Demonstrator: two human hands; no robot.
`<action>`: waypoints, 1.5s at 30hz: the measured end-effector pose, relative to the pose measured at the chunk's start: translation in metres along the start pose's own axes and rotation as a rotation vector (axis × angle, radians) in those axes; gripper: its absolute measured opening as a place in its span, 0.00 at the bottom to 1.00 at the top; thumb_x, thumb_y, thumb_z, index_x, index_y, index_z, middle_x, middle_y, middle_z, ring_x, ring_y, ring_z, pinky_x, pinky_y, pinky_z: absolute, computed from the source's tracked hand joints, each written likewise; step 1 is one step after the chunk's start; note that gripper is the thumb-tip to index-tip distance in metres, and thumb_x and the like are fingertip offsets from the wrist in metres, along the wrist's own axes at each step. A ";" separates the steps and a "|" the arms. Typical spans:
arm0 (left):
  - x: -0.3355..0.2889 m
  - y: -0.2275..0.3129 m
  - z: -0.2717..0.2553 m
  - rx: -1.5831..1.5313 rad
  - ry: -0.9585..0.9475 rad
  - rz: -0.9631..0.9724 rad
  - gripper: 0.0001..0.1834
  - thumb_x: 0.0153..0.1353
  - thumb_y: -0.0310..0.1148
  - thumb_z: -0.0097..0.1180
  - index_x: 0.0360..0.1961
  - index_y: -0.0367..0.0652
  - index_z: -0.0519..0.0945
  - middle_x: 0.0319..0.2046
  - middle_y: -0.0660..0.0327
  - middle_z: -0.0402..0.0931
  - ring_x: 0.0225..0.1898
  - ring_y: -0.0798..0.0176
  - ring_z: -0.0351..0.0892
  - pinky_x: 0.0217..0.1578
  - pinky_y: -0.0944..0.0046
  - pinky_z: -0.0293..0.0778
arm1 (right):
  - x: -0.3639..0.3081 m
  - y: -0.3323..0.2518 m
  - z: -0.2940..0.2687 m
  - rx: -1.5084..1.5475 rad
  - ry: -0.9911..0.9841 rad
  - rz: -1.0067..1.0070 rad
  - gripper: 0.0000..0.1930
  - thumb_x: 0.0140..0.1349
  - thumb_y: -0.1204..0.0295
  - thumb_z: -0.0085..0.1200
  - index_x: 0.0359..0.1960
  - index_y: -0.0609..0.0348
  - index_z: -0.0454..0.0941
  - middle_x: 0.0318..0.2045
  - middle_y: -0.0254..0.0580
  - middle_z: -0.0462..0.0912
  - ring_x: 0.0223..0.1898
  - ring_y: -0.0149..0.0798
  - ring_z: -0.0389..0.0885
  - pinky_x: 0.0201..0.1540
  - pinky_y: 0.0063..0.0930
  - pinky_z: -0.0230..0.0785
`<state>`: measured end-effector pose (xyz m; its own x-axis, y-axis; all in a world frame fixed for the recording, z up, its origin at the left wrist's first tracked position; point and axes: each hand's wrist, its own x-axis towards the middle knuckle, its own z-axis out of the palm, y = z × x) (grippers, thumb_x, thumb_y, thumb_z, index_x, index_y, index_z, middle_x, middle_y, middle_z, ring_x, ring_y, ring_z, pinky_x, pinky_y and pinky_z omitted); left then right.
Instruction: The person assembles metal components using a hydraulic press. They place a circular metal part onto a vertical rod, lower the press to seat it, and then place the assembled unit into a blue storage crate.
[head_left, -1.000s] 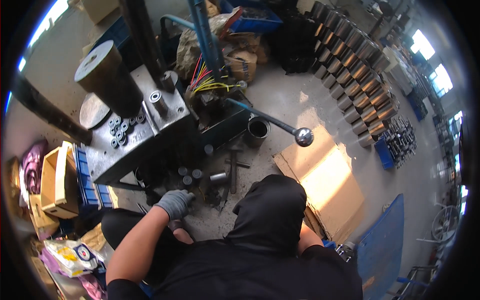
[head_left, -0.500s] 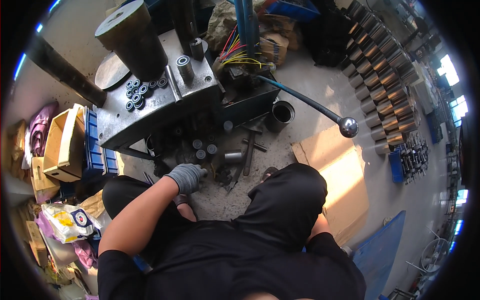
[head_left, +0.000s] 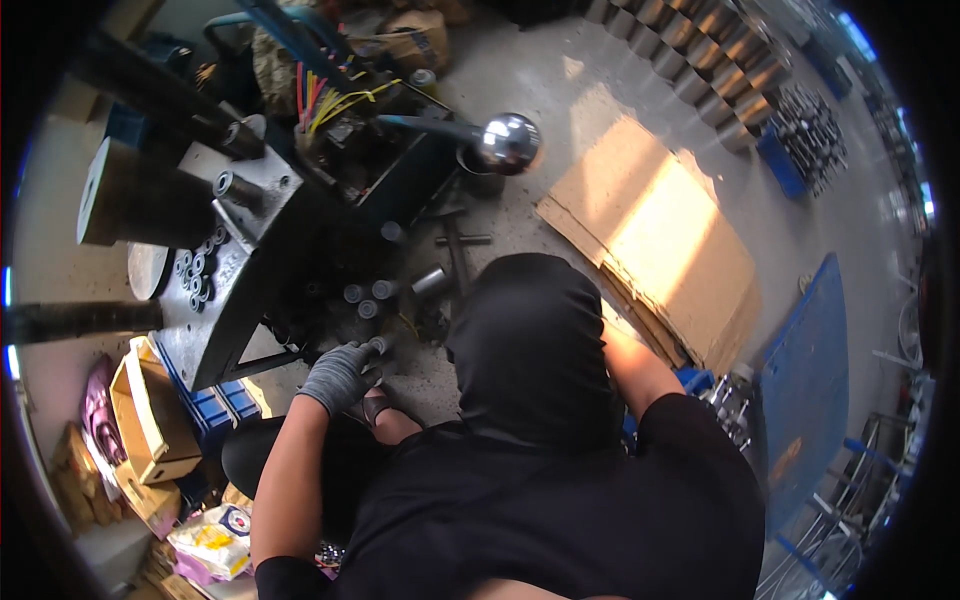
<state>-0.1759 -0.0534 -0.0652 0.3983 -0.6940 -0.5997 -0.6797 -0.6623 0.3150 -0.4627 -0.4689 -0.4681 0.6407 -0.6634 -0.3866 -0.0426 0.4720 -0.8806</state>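
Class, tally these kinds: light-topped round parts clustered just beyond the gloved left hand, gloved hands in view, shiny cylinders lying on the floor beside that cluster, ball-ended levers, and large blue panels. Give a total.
Light-topped round parts: 3
Gloved left hand: 1
Shiny cylinder: 1
Ball-ended lever: 1
Large blue panel: 1
Total: 7

We wore a plain black short-sleeved fabric top (head_left: 570, 510), its loose sleeves (head_left: 690, 435) ending above our bare forearms (head_left: 290, 480). Smooth black fabric trousers (head_left: 530, 350) covered our legs, softly creased round the knee. Our left grip (head_left: 338, 374) wore a grey knitted glove (head_left: 328, 382); our foot, a dark strapped sandal (head_left: 374, 408).
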 end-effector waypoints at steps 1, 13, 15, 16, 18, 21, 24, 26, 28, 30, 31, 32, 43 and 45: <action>0.011 -0.012 0.009 -0.002 0.011 0.039 0.23 0.63 0.41 0.66 0.57 0.43 0.82 0.48 0.47 0.83 0.51 0.41 0.83 0.54 0.47 0.78 | -0.009 0.002 -0.013 0.088 0.053 -0.038 0.19 0.81 0.58 0.43 0.64 0.53 0.70 0.60 0.39 0.79 0.58 0.40 0.76 0.60 0.36 0.77; 0.016 0.007 0.005 0.017 0.044 0.175 0.22 0.65 0.36 0.66 0.58 0.42 0.81 0.47 0.48 0.84 0.47 0.46 0.85 0.51 0.51 0.80 | -0.134 -0.160 -0.012 0.100 0.511 0.016 0.15 0.72 0.80 0.54 0.59 0.64 0.77 0.24 0.38 0.77 0.21 0.34 0.75 0.23 0.33 0.70; 0.016 0.027 -0.011 0.046 0.065 0.171 0.21 0.65 0.38 0.66 0.57 0.43 0.81 0.49 0.48 0.83 0.49 0.42 0.83 0.52 0.47 0.79 | -0.126 -0.174 -0.022 -0.124 0.481 -0.103 0.19 0.70 0.78 0.57 0.62 0.64 0.76 0.34 0.41 0.83 0.32 0.34 0.83 0.35 0.32 0.78; 0.014 0.035 -0.018 0.043 0.072 0.148 0.21 0.65 0.39 0.66 0.57 0.43 0.81 0.50 0.48 0.82 0.50 0.41 0.83 0.53 0.47 0.79 | -0.116 -0.190 -0.011 -0.112 0.450 -0.140 0.20 0.70 0.77 0.59 0.63 0.65 0.76 0.41 0.43 0.83 0.40 0.35 0.83 0.44 0.32 0.79; 0.019 0.050 -0.030 0.003 0.087 0.163 0.21 0.65 0.39 0.66 0.57 0.44 0.81 0.51 0.47 0.82 0.51 0.40 0.82 0.54 0.46 0.78 | -0.102 -0.223 -0.002 -0.008 0.320 -0.185 0.23 0.69 0.75 0.62 0.65 0.65 0.75 0.56 0.47 0.82 0.59 0.38 0.80 0.61 0.32 0.76; 0.004 0.051 -0.040 -0.022 0.200 0.202 0.23 0.63 0.38 0.68 0.58 0.46 0.81 0.53 0.48 0.82 0.53 0.41 0.82 0.55 0.47 0.78 | -0.070 -0.318 0.052 -0.294 -0.099 -0.341 0.21 0.70 0.71 0.62 0.62 0.64 0.77 0.53 0.48 0.83 0.55 0.38 0.82 0.59 0.33 0.77; -0.001 0.050 -0.048 -0.033 0.296 0.276 0.24 0.62 0.38 0.68 0.59 0.46 0.81 0.52 0.49 0.81 0.54 0.42 0.81 0.55 0.48 0.78 | -0.068 -0.427 0.158 -1.181 -0.294 -0.634 0.18 0.67 0.64 0.62 0.55 0.59 0.81 0.46 0.53 0.86 0.51 0.48 0.85 0.57 0.41 0.77; 0.001 0.049 -0.053 -0.037 0.359 0.287 0.24 0.62 0.38 0.68 0.59 0.45 0.81 0.51 0.49 0.81 0.54 0.42 0.81 0.55 0.47 0.78 | -0.077 -0.471 0.228 -1.659 -0.404 -0.780 0.15 0.64 0.63 0.62 0.49 0.56 0.84 0.43 0.55 0.87 0.48 0.55 0.85 0.54 0.46 0.78; 0.004 0.057 -0.058 -0.100 0.441 0.305 0.26 0.63 0.40 0.67 0.61 0.44 0.80 0.50 0.48 0.81 0.54 0.41 0.80 0.55 0.46 0.78 | -0.082 -0.479 0.287 -1.892 -0.618 -0.849 0.15 0.64 0.65 0.61 0.49 0.57 0.84 0.43 0.55 0.86 0.47 0.57 0.85 0.52 0.47 0.78; 0.001 0.057 -0.059 -0.220 0.532 0.305 0.28 0.66 0.42 0.67 0.63 0.44 0.78 0.52 0.48 0.80 0.55 0.43 0.80 0.56 0.48 0.78 | -0.099 -0.474 0.348 -1.876 -0.862 -0.793 0.15 0.65 0.65 0.59 0.49 0.58 0.84 0.43 0.55 0.86 0.48 0.57 0.85 0.51 0.50 0.77; 0.001 0.059 -0.060 -0.282 0.566 0.310 0.29 0.67 0.42 0.66 0.66 0.44 0.76 0.54 0.48 0.79 0.56 0.45 0.81 0.58 0.49 0.78 | -0.099 -0.462 0.367 -1.752 -1.061 -0.831 0.21 0.64 0.64 0.63 0.56 0.59 0.81 0.41 0.56 0.85 0.48 0.56 0.84 0.52 0.47 0.77; 0.004 0.057 -0.053 -0.507 0.600 0.361 0.31 0.68 0.41 0.67 0.68 0.43 0.73 0.57 0.49 0.77 0.59 0.48 0.80 0.60 0.51 0.77 | -0.101 -0.451 0.387 -1.679 -1.131 -0.693 0.25 0.65 0.62 0.65 0.61 0.60 0.79 0.43 0.54 0.86 0.50 0.52 0.85 0.55 0.44 0.77; 0.009 0.035 -0.025 -1.821 0.521 0.195 0.10 0.71 0.34 0.57 0.49 0.44 0.74 0.47 0.59 0.82 0.50 0.63 0.81 0.55 0.62 0.79 | -0.112 -0.390 0.418 -0.801 -1.082 0.212 0.41 0.63 0.62 0.73 0.75 0.55 0.66 0.49 0.46 0.87 0.44 0.38 0.90 0.39 0.28 0.86; 0.011 0.035 -0.023 -1.915 0.520 0.145 0.09 0.70 0.33 0.58 0.47 0.43 0.74 0.46 0.57 0.84 0.47 0.63 0.83 0.50 0.62 0.82 | -0.092 -0.367 0.408 -1.124 -1.107 -0.482 0.29 0.58 0.79 0.69 0.64 0.59 0.79 0.50 0.48 0.88 0.50 0.40 0.88 0.50 0.33 0.83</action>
<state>-0.1807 -0.0906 -0.0442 0.7604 -0.5266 -0.3801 0.5686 0.2569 0.7815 -0.1928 -0.3443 0.0023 0.9393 0.3285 -0.0992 0.1265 -0.6000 -0.7899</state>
